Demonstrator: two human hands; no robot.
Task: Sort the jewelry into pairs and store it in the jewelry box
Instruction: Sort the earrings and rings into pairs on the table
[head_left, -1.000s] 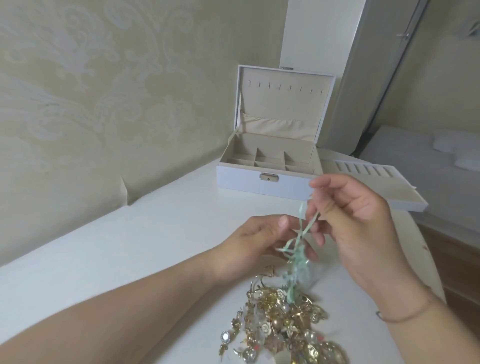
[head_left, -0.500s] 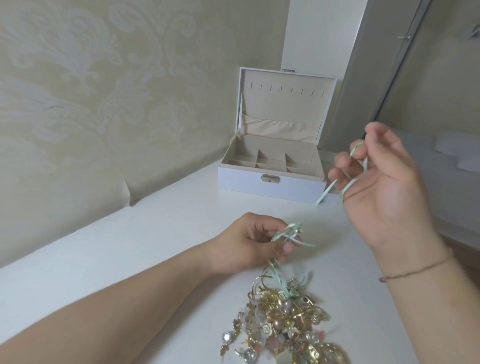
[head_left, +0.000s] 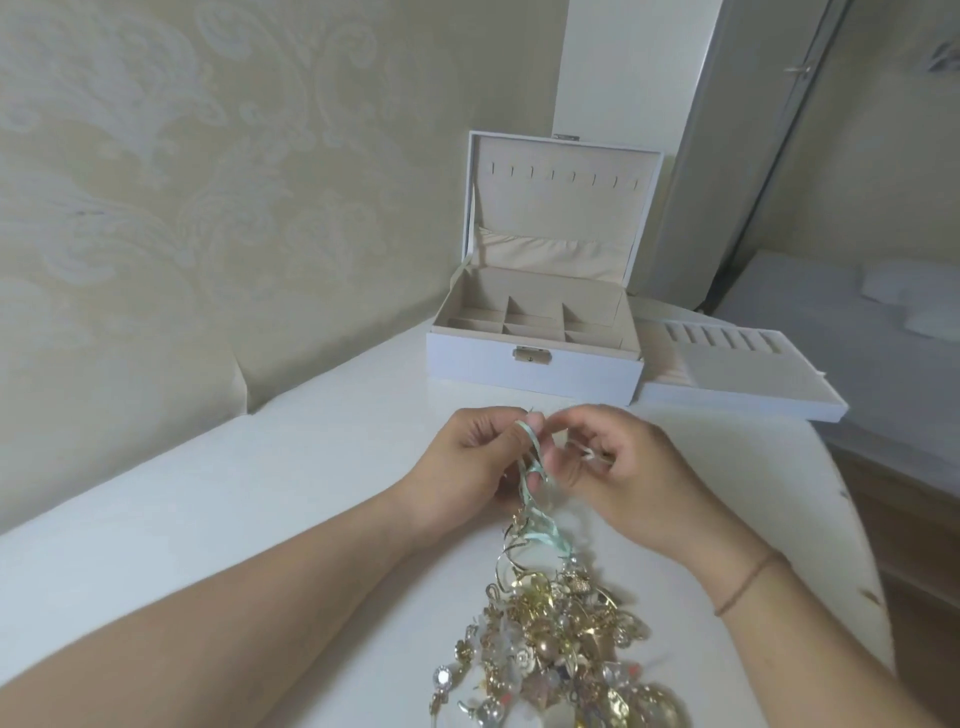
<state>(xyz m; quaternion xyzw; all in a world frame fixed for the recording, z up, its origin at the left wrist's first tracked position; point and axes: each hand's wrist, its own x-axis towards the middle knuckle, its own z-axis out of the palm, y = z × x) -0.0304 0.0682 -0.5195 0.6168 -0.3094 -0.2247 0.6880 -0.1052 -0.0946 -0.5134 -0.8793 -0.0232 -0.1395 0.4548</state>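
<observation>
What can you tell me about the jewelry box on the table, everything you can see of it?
The jewelry box is white outside, with a beige, fabric-like lining. It sits at the far end of the white table, lid open and upright, showing a row of small hooks and a gathered pocket. The base is divided into small empty compartments, with a metal clasp at the front. A removable tray with ring slots lies beside it on the right. Neither hand touches it.

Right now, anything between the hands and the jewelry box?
Head view: only bare white table lies between the hands and the open jewelry box.
</observation>
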